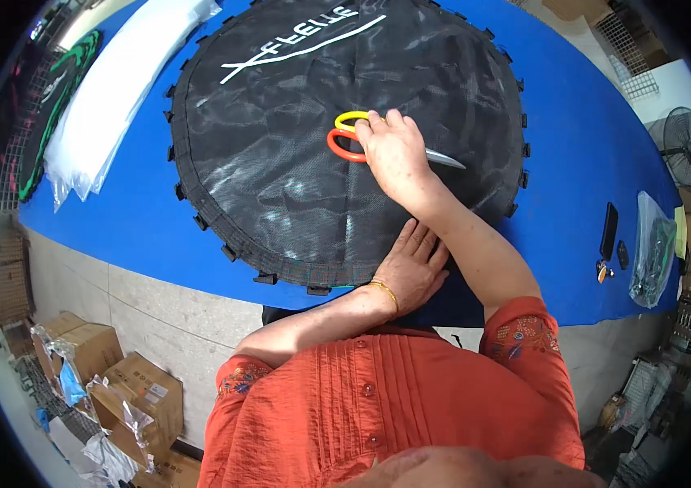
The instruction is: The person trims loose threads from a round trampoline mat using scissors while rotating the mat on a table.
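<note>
A round black mesh mat (280, 171) with short black loops round its edge and white lettering near the top lies on the blue table (557, 236). My right hand (394, 150) is over the middle of the mat, its fingers closed on scissors (348, 156). The scissors have one yellow and one red handle loop, and their blade points to the right. Near the mat's front edge, my left hand (414, 264) lies flat with its fingers stretched out, partly under my right forearm. A yellow bangle is on my left wrist.
White plastic sheets (122, 89) lie at the table's left. At the right are a black phone (609, 231), small keys (603, 272) and a clear bag (653, 249). A fan (687, 146) stands beyond. Cardboard boxes (146, 390) are on the floor at lower left.
</note>
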Demonstrator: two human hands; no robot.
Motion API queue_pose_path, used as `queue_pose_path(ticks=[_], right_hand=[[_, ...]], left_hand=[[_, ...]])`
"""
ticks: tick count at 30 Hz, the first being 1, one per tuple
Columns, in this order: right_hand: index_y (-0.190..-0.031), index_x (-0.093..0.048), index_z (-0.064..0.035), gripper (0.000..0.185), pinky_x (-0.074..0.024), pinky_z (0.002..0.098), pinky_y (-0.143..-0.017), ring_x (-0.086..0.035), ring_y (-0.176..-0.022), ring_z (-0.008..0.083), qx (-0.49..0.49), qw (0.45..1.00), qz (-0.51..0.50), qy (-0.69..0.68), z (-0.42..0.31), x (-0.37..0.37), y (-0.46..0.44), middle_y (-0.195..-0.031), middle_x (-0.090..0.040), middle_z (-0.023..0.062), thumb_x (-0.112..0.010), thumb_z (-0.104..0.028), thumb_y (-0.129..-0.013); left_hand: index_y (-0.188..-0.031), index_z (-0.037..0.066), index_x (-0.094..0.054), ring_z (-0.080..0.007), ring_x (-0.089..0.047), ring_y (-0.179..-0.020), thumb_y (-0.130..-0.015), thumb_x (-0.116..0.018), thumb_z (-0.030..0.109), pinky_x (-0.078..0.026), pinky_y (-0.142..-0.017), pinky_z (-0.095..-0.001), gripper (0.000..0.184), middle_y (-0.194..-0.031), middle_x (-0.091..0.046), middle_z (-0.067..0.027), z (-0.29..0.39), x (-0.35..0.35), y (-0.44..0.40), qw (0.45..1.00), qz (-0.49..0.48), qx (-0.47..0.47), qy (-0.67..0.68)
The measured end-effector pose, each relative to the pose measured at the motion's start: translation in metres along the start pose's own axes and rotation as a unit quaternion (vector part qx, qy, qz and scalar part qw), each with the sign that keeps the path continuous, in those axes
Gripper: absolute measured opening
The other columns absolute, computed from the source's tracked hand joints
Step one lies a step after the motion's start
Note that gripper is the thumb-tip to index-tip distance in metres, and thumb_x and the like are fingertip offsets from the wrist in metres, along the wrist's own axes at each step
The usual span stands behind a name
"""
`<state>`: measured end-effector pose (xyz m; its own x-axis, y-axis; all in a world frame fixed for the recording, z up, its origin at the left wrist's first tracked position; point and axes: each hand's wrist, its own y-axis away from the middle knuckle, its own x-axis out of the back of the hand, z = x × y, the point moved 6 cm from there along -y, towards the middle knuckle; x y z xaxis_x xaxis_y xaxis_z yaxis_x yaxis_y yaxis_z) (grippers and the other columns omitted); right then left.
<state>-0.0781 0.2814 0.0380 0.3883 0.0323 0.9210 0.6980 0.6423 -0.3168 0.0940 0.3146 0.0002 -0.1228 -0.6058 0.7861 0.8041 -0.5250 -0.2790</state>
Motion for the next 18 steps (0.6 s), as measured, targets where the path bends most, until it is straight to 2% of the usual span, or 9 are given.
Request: queue_pose_path(ticks=[1, 4, 8, 11, 14, 18], right_hand=[[-0.117, -0.073, -0.0099, 0.033, -0.0524, 0.0353, -0.087, -0.067, -0.102, 0.0220, -0.010, 0.998, -0.052, 0.016, 0.000, 0.003, -0.006, -0.132, -0.075, 0.0087, -0.077, -0.015, -0.084], [-0.118, -0.072, -0.0095, 0.033, -0.0524, 0.0355, -0.088, -0.067, -0.103, 0.0220, -0.006, 0.997, -0.081, 0.011, -0.001, 0.002, -0.015, -0.132, -0.075, 0.0083, -0.077, -0.015, -0.085], [-0.117, -0.072, -0.0091, 0.032, -0.0524, 0.0357, -0.088, -0.068, -0.104, 0.0223, 0.006, 0.999, -0.030, 0.012, -0.009, -0.001, -0.004, -0.132, -0.075, 0.0082, -0.077, -0.015, -0.085], [-0.114, -0.072, -0.0091, 0.030, -0.0524, 0.0362, -0.088, -0.068, -0.104, 0.0227, 0.012, 1.000, -0.022, 0.013, -0.012, 0.002, -0.001, -0.130, -0.075, 0.0083, -0.077, -0.014, -0.086], [-0.113, -0.072, -0.0088, 0.028, -0.0524, 0.0368, -0.087, -0.067, -0.103, 0.0233, 0.021, 0.999, -0.034, -0.004, -0.013, 0.003, -0.015, -0.124, -0.075, 0.0076, -0.077, -0.014, -0.086], [-0.116, -0.071, -0.0080, 0.031, -0.0522, 0.0371, -0.088, -0.066, -0.102, 0.0238, 0.035, 0.998, -0.055, -0.019, -0.019, 0.000, -0.033, -0.117, -0.073, 0.0068, -0.077, -0.011, -0.086]], left_hand=[[-0.150, -0.002, -0.053, -0.0482, -0.037, -0.155, -0.096, -0.074, 0.030, -0.026, -0.131, -0.0607, 0.067, -0.159, -0.046, -0.0297, 0.000, 0.000, 0.000, 1.000, 0.005, 0.000, 0.000], [-0.150, -0.002, -0.053, -0.0482, -0.038, -0.154, -0.094, -0.075, 0.029, -0.026, -0.131, -0.0608, 0.067, -0.158, -0.046, -0.0295, 0.000, 0.000, 0.000, 1.000, 0.007, -0.003, 0.006], [-0.149, -0.001, -0.054, -0.0483, -0.039, -0.153, -0.093, -0.076, 0.028, -0.026, -0.131, -0.0610, 0.067, -0.157, -0.048, -0.0290, 0.000, 0.005, -0.001, 0.999, 0.024, -0.009, 0.019], [-0.152, -0.004, -0.051, -0.0505, -0.035, -0.156, -0.099, -0.069, 0.033, -0.020, -0.133, -0.0613, 0.067, -0.159, -0.046, -0.0317, -0.001, 0.000, -0.001, 1.000, -0.001, -0.013, 0.019], [-0.145, 0.000, -0.056, -0.0479, -0.042, -0.150, -0.093, -0.076, 0.026, -0.028, -0.130, -0.0627, 0.062, -0.153, -0.051, -0.0265, 0.002, 0.007, -0.003, 0.999, 0.037, -0.010, 0.015], [-0.145, -0.001, -0.057, -0.0481, -0.041, -0.151, -0.094, -0.075, 0.027, -0.028, -0.130, -0.0628, 0.061, -0.153, -0.050, -0.0272, 0.001, 0.003, -0.002, 0.999, 0.050, -0.019, 0.011]])
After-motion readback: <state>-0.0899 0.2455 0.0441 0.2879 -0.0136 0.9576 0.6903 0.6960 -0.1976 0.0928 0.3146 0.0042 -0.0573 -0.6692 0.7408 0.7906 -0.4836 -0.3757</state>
